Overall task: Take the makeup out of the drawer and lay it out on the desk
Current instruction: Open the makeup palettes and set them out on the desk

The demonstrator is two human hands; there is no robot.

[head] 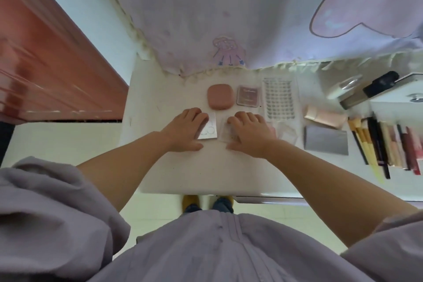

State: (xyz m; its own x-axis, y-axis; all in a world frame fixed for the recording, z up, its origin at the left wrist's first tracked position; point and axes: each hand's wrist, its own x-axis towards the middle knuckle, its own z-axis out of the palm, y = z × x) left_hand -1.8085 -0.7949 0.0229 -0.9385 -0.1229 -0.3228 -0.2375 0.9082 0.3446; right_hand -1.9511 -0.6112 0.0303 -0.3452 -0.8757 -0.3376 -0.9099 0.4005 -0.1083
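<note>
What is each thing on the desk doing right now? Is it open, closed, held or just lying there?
Left hand: fingers flat on the white card.
Right hand: fingers flat on the clear case.
Pink compact: closed, lying flat.
Square palette: closed.
Lash tray: lying flat.
Grey palette: closed.
Brushes: lying side by side.

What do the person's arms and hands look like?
Both forearms are bare. Loose lilac-grey sleeves are pushed up near the elbows, matching the top. The left hand and right hand wear no gloves, and no rings, watch or bracelets show on them.
</note>
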